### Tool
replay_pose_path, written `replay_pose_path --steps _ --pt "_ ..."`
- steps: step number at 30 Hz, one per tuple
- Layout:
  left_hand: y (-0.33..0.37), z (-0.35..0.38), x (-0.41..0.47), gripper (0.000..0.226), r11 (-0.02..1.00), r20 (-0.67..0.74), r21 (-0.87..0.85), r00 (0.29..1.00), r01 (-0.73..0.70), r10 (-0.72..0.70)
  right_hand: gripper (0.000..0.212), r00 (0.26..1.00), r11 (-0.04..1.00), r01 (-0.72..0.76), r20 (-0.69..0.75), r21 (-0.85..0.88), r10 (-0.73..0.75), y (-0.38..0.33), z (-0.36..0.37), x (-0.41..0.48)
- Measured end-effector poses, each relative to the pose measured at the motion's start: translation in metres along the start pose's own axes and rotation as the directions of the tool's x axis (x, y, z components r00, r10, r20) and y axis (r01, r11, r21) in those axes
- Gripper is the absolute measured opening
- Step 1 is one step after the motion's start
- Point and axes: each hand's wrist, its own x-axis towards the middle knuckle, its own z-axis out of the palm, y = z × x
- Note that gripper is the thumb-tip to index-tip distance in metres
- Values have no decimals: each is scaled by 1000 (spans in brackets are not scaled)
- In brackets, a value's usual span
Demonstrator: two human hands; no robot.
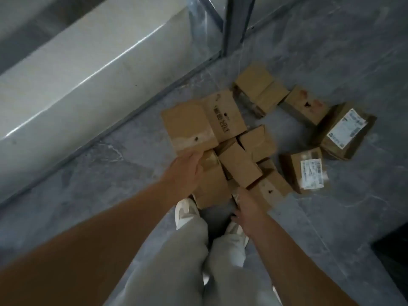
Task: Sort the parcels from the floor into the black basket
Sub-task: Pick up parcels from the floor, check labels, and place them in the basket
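Pale trousers (176,261) and white shoes (185,212) fill the bottom centre of the frame, with both bare forearms reaching down past them. At mid-frame the left hand (187,166) grips the near edge of a large carton (198,122), which sits on top of the heap. The fingertips are hidden under the cardboard. Lower down, the right hand (246,206) is at a small dotted parcel (270,191), and I cannot tell whether it holds anything.

The sorting looks barely begun. Roughly ten parcels (240,168) lie on the grey floor (331,217), centre to right. The black basket cannot be identified, though a dark shape (393,250) at the lower right edge may be it.

Two parcels on the right carry white shipping labels (312,173), their print too blurred to read. The carton's side bears dark printed characters, also illegible.
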Motion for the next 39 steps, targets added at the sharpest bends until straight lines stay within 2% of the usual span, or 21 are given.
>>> replay_pose_path --steps 2,4,6,8,11,12,14,15,16,17,20,24,27,31,33,36,39 --pt "-2 16 3 45 998 31 -58 999 28 -26 53 989 981 -116 104 152 101 4 5 17" --pt "3 28 1 48 996 44 -62 997 64 -62 54 978 948 -170 161 268 130 3 13 22" --pt "5 39 -3 53 990 45 -89 994 106 -103 49 978 943 -152 183 295 100 3 16 20" --pt "9 43 -7 54 980 43 -135 989 147 -142 49 976 957 -165 176 238 124 2 17 21" --pt "17 49 -16 53 991 76 -59 991 118 -114 50 979 974 -191 89 120 181 -4 15 7" --pt "17 52 -18 54 991 84 -19 988 131 -129 48 992 988 -127 19 88 126 3 12 10" --pt "12 55 -14 55 980 93 -12 976 199 -197 45 971 1000 -7 -239 10 10 16 15 43" --pt "8 56 -12 55 974 93 -41 972 221 -216 44 988 998 -35 -149 45 41 22 17 53" --pt "4 56 -11 55 972 99 -56 970 229 -223 49 991 985 -133 25 112 131 20 21 54" --pt "2 56 -11 55 971 108 -64 969 229 -221 53 975 963 -207 115 170 189 20 22 52" --pt "-4 54 -12 56 951 114 -129 957 281 -268 55 944 871 -294 259 393 202 25 17 65" --pt "8 35 -29 53 887 26 -320 939 331 -342 53 961 843 -203 265 497 76 19 9 48" --pt "28 10 -52 49 836 -56 -453 927 308 -372 48 975 865 -98 223 492 -17 -7 -6 8" --pt "69 -42 -96 62 757 -173 -617 902 213 -395 47 984 922 28 149 387 -93 -59 -20 -79" --pt "98 -80 -122 49 737 -249 -659 880 152 -405 49 981 936 108 119 335 -156 -87 -27 -138" --pt "146 -159 -165 40 723 -360 -687 830 73 -426 36 933 905 246 169 348 -318 -131 -44 -244" --pt "189 -248 -209 33 735 -485 -677 772 -34 -411 29 829 842 418 237 340 -507 -171 -62 -354"
